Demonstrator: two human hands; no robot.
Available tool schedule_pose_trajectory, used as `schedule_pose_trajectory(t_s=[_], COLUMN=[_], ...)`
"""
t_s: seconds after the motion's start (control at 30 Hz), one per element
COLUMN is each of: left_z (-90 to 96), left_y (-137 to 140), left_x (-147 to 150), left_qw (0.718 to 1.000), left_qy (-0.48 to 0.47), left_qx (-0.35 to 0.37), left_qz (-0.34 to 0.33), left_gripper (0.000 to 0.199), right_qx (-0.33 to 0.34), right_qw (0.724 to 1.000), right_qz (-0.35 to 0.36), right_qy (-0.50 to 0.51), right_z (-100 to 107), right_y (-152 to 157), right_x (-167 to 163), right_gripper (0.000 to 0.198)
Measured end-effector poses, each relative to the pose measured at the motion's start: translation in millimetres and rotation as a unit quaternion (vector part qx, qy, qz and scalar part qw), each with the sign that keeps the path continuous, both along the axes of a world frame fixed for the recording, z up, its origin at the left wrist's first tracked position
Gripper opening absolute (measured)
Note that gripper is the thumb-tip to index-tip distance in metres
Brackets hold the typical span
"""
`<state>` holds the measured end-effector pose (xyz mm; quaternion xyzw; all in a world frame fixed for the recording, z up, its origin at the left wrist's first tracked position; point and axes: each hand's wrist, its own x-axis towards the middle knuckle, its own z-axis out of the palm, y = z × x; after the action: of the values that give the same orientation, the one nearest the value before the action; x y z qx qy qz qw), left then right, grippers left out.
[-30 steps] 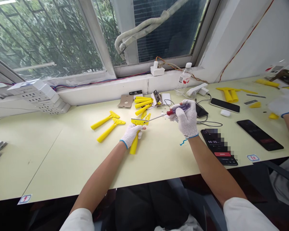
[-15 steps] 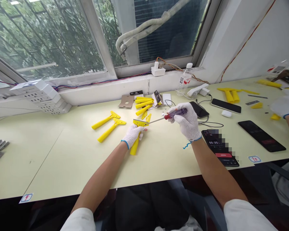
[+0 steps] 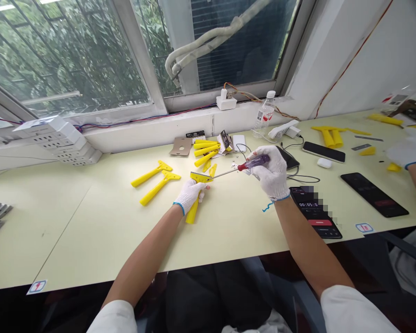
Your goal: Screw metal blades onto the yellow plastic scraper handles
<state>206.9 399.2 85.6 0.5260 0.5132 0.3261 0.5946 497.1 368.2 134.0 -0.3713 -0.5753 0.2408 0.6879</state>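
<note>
My left hand [image 3: 190, 194], in a white knit glove, is closed around a yellow scraper [image 3: 192, 213] just below its head, with the handle pointing toward me. A dark blade edge shows along the top of that head. In my gloved right hand [image 3: 271, 172] is a screwdriver [image 3: 247, 165] with a red and purple see-through handle. Its thin shaft points left, and the tip meets the scraper's head near a screw spot. To the left lie two more yellow scrapers [image 3: 159, 187]. Beyond my hands are small yellow pieces [image 3: 212, 169] and several yellow scrapers [image 3: 205, 151] in a pile.
Behind the pile lie a cardboard piece [image 3: 180, 146] and black packaging cards [image 3: 225, 141]. Phones [image 3: 315, 212] and cables lie to the right, a water bottle [image 3: 264, 115] by the sill. A co-worker's gloved hand [image 3: 407, 149] is at far right; white boxes [image 3: 58, 138] stand at back left.
Very little differs. The screwdriver handle has turned slightly in my right hand, its tip staying at the scraper's head. The whole view has shifted a little.
</note>
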Motion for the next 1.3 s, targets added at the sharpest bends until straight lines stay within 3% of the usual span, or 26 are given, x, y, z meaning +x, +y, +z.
schedule_pose_trajectory(t_s=[0.2, 0.33, 0.53, 0.7, 0.8, 0.97, 1.13, 1.3], left_z=[-4.6, -10.8, -9.5, -10.7, -11.6, -10.8, -11.9, -15.8], left_y=[3, 6, 4, 4, 3, 3, 6, 8], left_x=[-2, -4, -3, -4, -5, -6, -6, -6], left_qw=[1.000, 1.000, 1.000, 1.000, 0.999, 1.000, 1.000, 1.000], left_qy=[-0.015, -0.009, 0.008, 0.008, 0.016, 0.017, 0.009, 0.006], left_qx=[0.000, 0.007, 0.011, 0.015, 0.024, 0.019, 0.008, 0.009], left_qz=[0.017, 0.016, 0.020, 0.018, 0.016, 0.014, 0.025, 0.028], left_gripper=[0.016, 0.018, 0.019, 0.019, 0.020, 0.020, 0.020, 0.021], right_qx=[0.076, 0.052, 0.027, 0.012, 0.035, 0.087, 0.051, 0.068], right_qw=[0.993, 0.994, 0.991, 0.999, 0.998, 0.990, 0.987, 0.965], right_qz=[-0.012, 0.006, -0.067, 0.004, 0.007, -0.037, -0.075, -0.144], right_qy=[-0.095, -0.094, -0.109, -0.047, -0.052, -0.105, -0.136, -0.206], right_z=[4, 9, 1, -6, -4, -1, -5, -3], right_y=[-1, -2, 2, 5, 3, 1, 4, 3], right_x=[4, 7, 2, -1, -1, 1, 3, 7], right_gripper=[0.016, 0.010, 0.022, 0.025, 0.021, 0.013, 0.028, 0.026])
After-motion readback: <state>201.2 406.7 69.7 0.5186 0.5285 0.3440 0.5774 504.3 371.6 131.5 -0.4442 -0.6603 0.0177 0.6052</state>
